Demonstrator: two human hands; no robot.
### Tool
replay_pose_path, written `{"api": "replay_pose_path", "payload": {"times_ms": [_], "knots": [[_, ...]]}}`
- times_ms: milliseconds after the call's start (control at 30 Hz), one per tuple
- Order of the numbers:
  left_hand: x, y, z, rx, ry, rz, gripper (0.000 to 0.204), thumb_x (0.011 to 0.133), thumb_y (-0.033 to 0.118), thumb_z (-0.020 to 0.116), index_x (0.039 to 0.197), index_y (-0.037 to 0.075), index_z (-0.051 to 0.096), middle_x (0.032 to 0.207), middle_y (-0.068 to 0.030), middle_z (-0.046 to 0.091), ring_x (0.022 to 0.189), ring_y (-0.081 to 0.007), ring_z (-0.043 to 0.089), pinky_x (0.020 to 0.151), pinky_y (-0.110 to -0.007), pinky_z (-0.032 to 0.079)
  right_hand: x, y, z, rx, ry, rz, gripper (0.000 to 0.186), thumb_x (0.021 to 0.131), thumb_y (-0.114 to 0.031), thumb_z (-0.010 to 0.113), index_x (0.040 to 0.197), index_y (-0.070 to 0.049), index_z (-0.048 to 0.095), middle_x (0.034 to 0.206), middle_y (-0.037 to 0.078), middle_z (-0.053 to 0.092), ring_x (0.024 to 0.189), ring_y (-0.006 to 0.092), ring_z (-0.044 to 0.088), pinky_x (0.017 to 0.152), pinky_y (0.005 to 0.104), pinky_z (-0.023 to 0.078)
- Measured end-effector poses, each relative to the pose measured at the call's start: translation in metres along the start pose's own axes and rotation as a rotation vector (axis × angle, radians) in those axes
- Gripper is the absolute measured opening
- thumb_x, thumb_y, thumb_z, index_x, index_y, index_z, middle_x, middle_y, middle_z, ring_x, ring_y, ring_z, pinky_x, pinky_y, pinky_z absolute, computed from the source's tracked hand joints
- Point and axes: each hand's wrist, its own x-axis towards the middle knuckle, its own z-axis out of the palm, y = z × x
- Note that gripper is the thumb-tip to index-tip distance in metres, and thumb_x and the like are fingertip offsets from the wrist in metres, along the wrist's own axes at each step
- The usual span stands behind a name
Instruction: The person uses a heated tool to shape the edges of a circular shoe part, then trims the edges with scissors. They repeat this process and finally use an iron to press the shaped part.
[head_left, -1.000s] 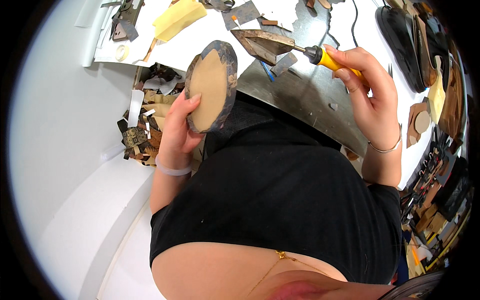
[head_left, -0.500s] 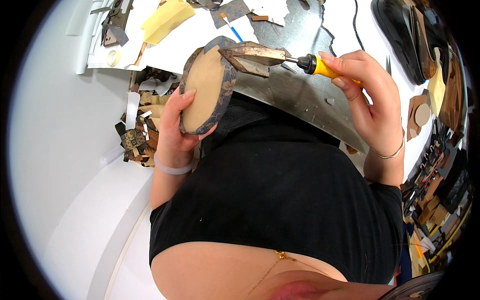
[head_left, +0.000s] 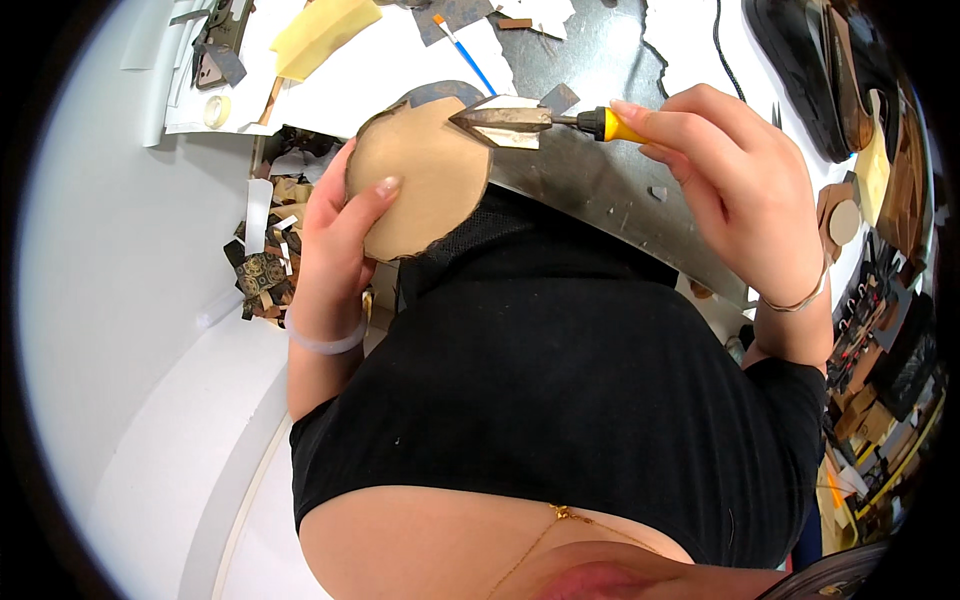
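My left hand [head_left: 345,210] grips a tan oval board [head_left: 420,175] at its left side, thumb across the face; a strip of grey patterned covering shows along its top edge. My right hand [head_left: 725,170] holds a yellow-handled tool [head_left: 620,123] with a pointed, stained metal head [head_left: 500,124]. The head's tip lies over the board's upper right edge; whether it presses on it I cannot tell.
A metal-topped bench [head_left: 610,200] carries white paper [head_left: 380,70], a blue brush [head_left: 470,65], yellow sheet [head_left: 320,40], tape roll [head_left: 215,110] and dark shoe-like pieces [head_left: 800,60]. Scraps [head_left: 260,275] pile at left beside a white wall [head_left: 120,300]. More tools crowd the right.
The board has turned to show more of its tan face and less patterned rim. The tool has moved left onto its edge; my right hand has rotated, knuckles more upward.
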Motion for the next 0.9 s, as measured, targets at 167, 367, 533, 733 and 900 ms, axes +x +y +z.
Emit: {"api": "replay_pose_path", "payload": {"times_ms": [167, 367, 533, 733, 900], "knots": [[-0.003, -0.005, 0.006, 0.017, 0.036, -0.006, 0.053, 0.094, 0.003, 0.061, 0.144, -0.007, 0.044, 0.132, -0.0153, 0.062, 0.12, -0.0201, 0.061, 0.102, -0.033, 0.05, 0.002, -0.002, 0.011, -0.068, 0.025, -0.031, 0.032, 0.084, 0.002, 0.068, 0.115, -0.009, 0.07, 0.087, 0.007, 0.062, 0.071, 0.0237, 0.062, 0.06, 0.0336, 0.048], [0.002, -0.013, 0.008, 0.059, 0.031, 0.02, 0.051, 0.095, 0.003, 0.06, 0.143, -0.007, 0.045, 0.132, -0.0151, 0.062, 0.119, -0.0199, 0.062, 0.102, -0.033, 0.05, 0.009, -0.001, 0.019, -0.068, 0.057, 0.03, 0.03, 0.087, 0.0, 0.067, 0.116, -0.008, 0.069, 0.086, 0.007, 0.062, 0.071, 0.0242, 0.062, 0.062, 0.0332, 0.048], [0.002, -0.006, 0.011, -0.081, 0.069, -0.005, 0.048, 0.096, 0.007, 0.055, 0.141, -0.007, 0.046, 0.129, -0.0159, 0.062, 0.115, -0.0212, 0.064, 0.094, -0.033, 0.054, 0.008, 0.006, 0.014, 0.066, 0.161, 0.129, 0.029, 0.091, 0.004, 0.065, 0.118, -0.005, 0.067, 0.092, 0.008, 0.066, 0.073, 0.0216, 0.063, 0.064, 0.0293, 0.049], [0.007, -0.008, 0.0, -0.261, 0.034, -0.059, 0.044, 0.095, 0.019, 0.054, 0.134, -0.002, 0.053, 0.117, -0.0142, 0.066, 0.094, -0.0206, 0.068, 0.067, -0.032, 0.056, -0.002, 0.0, 0.005, 0.148, 0.116, 0.137, 0.029, 0.091, 0.007, 0.064, 0.119, -0.002, 0.067, 0.093, 0.012, 0.067, 0.078, 0.0218, 0.065, 0.065, 0.0266, 0.049], [0.01, -0.016, -0.004, -0.441, 0.069, -0.14, 0.034, 0.097, 0.02, 0.051, 0.123, -0.002, 0.056, 0.108, -0.0147, 0.066, 0.086, -0.0188, 0.062, 0.055, -0.029, 0.045, -0.003, -0.003, 0.008, 0.1, 0.114, 0.077, 0.03, 0.089, 0.007, 0.065, 0.118, -0.002, 0.067, 0.093, 0.012, 0.067, 0.078, 0.0214, 0.065, 0.064, 0.0267, 0.048]]}}
